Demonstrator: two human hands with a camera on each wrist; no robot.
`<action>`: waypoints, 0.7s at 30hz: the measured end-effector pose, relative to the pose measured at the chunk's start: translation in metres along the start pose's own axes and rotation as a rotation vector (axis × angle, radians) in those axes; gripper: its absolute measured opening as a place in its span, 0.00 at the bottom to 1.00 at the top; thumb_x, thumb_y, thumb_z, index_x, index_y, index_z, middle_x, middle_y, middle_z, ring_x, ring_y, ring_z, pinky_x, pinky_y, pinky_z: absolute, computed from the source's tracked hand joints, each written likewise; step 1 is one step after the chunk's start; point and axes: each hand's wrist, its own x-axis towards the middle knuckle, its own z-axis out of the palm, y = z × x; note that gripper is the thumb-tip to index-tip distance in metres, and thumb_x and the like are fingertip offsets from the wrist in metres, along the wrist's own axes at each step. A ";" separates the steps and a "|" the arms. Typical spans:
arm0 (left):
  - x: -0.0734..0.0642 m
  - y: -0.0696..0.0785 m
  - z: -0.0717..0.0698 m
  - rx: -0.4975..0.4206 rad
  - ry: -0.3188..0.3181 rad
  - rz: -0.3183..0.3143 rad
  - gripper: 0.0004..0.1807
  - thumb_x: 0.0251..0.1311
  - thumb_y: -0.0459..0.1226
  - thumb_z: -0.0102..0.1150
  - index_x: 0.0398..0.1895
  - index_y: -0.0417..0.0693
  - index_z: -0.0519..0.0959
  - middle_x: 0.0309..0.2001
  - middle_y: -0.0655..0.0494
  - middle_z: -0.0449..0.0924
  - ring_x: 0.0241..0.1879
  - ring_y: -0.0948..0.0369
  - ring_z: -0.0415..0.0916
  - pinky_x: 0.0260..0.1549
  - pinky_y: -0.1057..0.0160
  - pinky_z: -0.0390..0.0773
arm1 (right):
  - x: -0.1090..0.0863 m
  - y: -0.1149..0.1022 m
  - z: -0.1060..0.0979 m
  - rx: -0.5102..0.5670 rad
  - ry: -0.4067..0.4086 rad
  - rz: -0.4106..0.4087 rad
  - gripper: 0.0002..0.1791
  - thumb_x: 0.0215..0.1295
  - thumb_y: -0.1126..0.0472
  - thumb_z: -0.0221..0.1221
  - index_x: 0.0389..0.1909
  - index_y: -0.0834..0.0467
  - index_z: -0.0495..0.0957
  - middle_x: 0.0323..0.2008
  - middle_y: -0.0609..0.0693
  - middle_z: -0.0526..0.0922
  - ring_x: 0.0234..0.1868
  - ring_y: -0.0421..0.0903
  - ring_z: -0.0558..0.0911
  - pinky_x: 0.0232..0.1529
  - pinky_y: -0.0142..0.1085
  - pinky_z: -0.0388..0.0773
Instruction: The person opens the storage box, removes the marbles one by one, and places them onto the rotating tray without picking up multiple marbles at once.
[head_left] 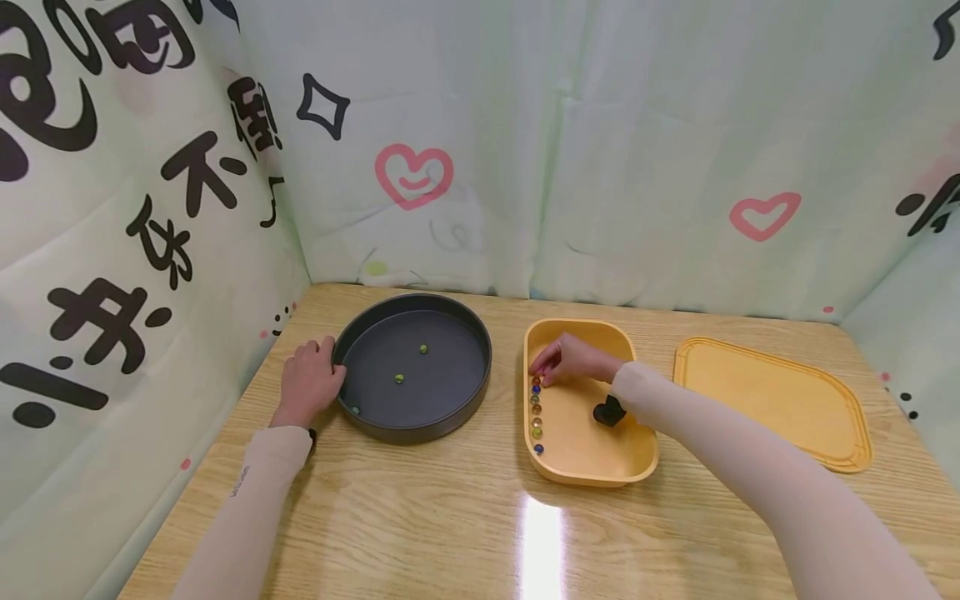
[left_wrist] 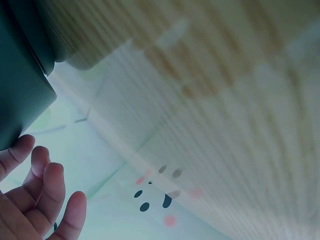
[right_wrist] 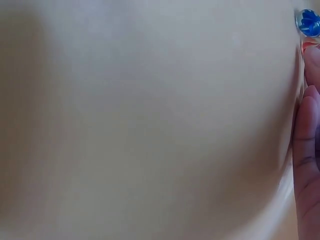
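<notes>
My left hand (head_left: 309, 382) holds the left rim of a dark round pan (head_left: 420, 427). In the left wrist view a fingertip touches the pan (left_wrist: 25, 95) while the other fingers lie loosely bent. Two yellow-green marbles (head_left: 399, 379) and a teal marble (head_left: 356, 410) lie in the pan. My right hand (head_left: 576, 360) reaches into a yellow rectangular tray (head_left: 592, 477) and pinches an orange-red marble (right_wrist: 310, 44), mostly hidden by the fingers. A blue marble (right_wrist: 309, 22) lies beside it. Several coloured marbles (head_left: 536, 409) line the tray's left wall.
A yellow lid (head_left: 772, 400) lies flat on the wooden table (head_left: 420, 517), right of the tray. Printed curtains (head_left: 480, 167) hang behind the table and along its sides. A black device (head_left: 609, 412) sits at the right wrist, over the tray.
</notes>
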 end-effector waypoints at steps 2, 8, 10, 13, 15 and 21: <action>0.000 0.000 0.000 0.001 0.001 0.001 0.19 0.56 0.37 0.46 0.49 0.35 0.68 0.38 0.35 0.72 0.37 0.42 0.69 0.36 0.44 0.68 | 0.000 0.000 0.000 0.003 0.000 -0.004 0.14 0.48 0.71 0.66 0.39 0.69 0.83 0.36 0.61 0.86 0.27 0.33 0.78 0.32 0.24 0.76; 0.000 0.001 0.000 -0.001 0.005 -0.001 0.18 0.56 0.37 0.46 0.48 0.35 0.68 0.37 0.36 0.72 0.36 0.42 0.69 0.35 0.45 0.68 | 0.000 0.001 0.002 0.027 0.009 0.026 0.15 0.47 0.71 0.67 0.40 0.68 0.83 0.35 0.60 0.86 0.27 0.34 0.78 0.32 0.24 0.76; 0.000 0.001 0.000 -0.001 0.007 -0.001 0.17 0.56 0.37 0.47 0.46 0.35 0.68 0.36 0.36 0.72 0.36 0.43 0.69 0.35 0.45 0.68 | 0.000 0.001 0.003 0.030 0.012 0.031 0.15 0.47 0.71 0.67 0.39 0.68 0.83 0.35 0.60 0.86 0.26 0.34 0.77 0.31 0.24 0.75; 0.000 0.001 0.000 0.002 0.007 0.001 0.17 0.56 0.37 0.47 0.45 0.35 0.68 0.35 0.36 0.72 0.35 0.43 0.69 0.34 0.46 0.68 | 0.000 0.000 0.003 0.029 0.011 0.030 0.14 0.47 0.71 0.67 0.38 0.69 0.83 0.34 0.60 0.86 0.26 0.34 0.77 0.31 0.24 0.75; 0.000 0.001 0.000 0.002 0.004 0.001 0.17 0.56 0.37 0.47 0.46 0.35 0.68 0.36 0.36 0.72 0.35 0.43 0.69 0.34 0.45 0.68 | -0.001 -0.001 0.004 0.030 0.010 0.032 0.13 0.47 0.71 0.67 0.37 0.68 0.84 0.34 0.59 0.86 0.26 0.34 0.76 0.30 0.24 0.74; 0.000 0.001 -0.001 0.004 -0.008 0.000 0.19 0.56 0.37 0.46 0.49 0.35 0.68 0.37 0.35 0.72 0.37 0.42 0.68 0.36 0.44 0.68 | -0.001 -0.002 0.006 0.032 0.022 0.029 0.13 0.47 0.70 0.68 0.37 0.68 0.84 0.33 0.60 0.86 0.25 0.34 0.76 0.29 0.23 0.74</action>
